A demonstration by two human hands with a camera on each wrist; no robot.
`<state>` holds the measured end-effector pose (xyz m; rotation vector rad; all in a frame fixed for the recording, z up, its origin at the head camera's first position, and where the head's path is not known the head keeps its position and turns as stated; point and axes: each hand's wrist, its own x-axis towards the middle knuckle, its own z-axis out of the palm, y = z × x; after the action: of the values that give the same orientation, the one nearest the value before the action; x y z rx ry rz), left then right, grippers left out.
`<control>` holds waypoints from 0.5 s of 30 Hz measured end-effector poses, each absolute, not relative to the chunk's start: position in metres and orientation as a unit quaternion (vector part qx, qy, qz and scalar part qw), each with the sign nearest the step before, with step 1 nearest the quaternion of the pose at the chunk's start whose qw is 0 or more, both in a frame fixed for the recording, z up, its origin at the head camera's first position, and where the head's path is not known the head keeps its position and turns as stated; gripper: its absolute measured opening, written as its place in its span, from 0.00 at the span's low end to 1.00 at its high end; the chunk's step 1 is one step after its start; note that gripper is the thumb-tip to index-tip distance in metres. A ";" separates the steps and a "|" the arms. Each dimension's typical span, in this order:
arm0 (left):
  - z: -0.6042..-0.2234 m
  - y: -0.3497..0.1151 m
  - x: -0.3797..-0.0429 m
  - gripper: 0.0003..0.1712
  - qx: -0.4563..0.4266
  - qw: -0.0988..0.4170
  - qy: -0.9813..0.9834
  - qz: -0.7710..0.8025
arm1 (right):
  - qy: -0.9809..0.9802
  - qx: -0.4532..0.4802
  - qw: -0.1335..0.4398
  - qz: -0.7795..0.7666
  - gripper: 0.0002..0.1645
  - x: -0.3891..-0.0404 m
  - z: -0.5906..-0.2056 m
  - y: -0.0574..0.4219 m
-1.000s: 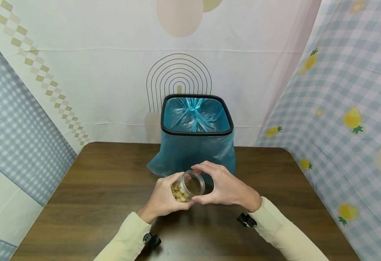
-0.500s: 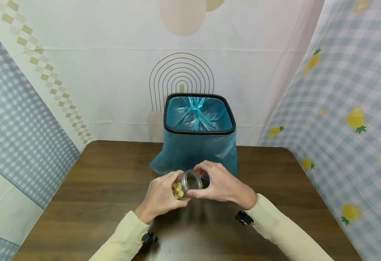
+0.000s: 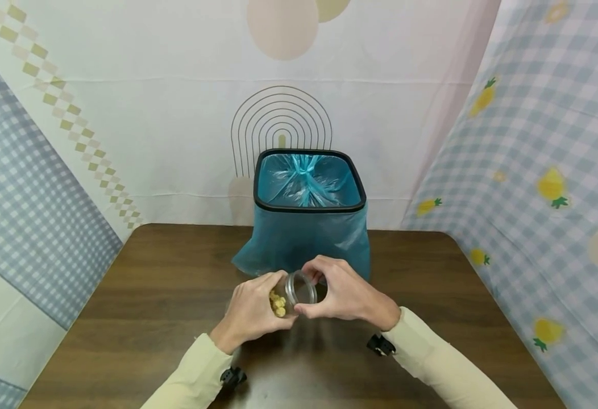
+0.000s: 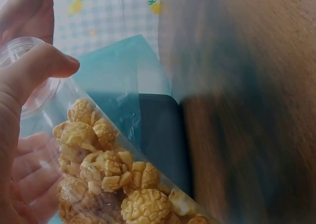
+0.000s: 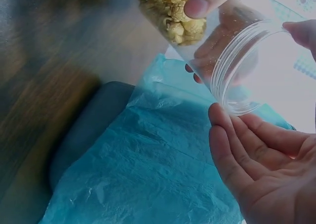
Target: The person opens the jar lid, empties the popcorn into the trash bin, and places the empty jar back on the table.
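Observation:
A clear plastic jar point(image 3: 290, 291) is held tilted above the table, its round threaded mouth facing right. Caramel popcorn point(image 4: 106, 167) fills part of it, gathered toward the base and lower wall. My left hand point(image 3: 250, 309) grips the jar's body from the left, its thumb across the wall in the left wrist view. On the other side, my right hand point(image 3: 350, 292) holds the rim between thumb and fingertips, with the palm apart from the jar. The right wrist view shows the uncovered jar mouth point(image 5: 237, 68). Behind the left hand, part of the jar's base is hidden.
A bin with a black rim point(image 3: 309, 209), lined with a blue plastic bag point(image 3: 314, 236), stands just beyond the hands at the back of the brown wooden table point(image 3: 171, 318). A patterned cloth wall point(image 3: 186, 142) rises behind it; checked cloth point(image 3: 524, 170) hangs at the right.
The jar has turned so its mouth faces further right, and the popcorn has shifted inside. My right thumb and fingers have moved slightly left along with the rim. The bin stays put.

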<state>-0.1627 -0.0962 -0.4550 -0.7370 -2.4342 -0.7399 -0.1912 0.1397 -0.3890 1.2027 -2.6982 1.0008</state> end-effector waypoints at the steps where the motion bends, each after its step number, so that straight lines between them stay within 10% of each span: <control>1: -0.455 -0.096 -0.163 0.42 -0.271 0.245 -0.890 -0.271 | -0.864 0.388 0.014 0.322 0.32 -0.191 -0.390 0.140; 15: -0.458 -0.099 -0.165 0.44 -0.288 0.182 -0.887 -0.312 | -0.843 0.467 0.012 0.266 0.42 -0.189 -0.388 0.142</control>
<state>-0.1650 -0.0986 -0.4580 -0.8115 -2.5035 -0.8805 -0.1895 0.1418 -0.3885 1.4571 -2.6285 0.8285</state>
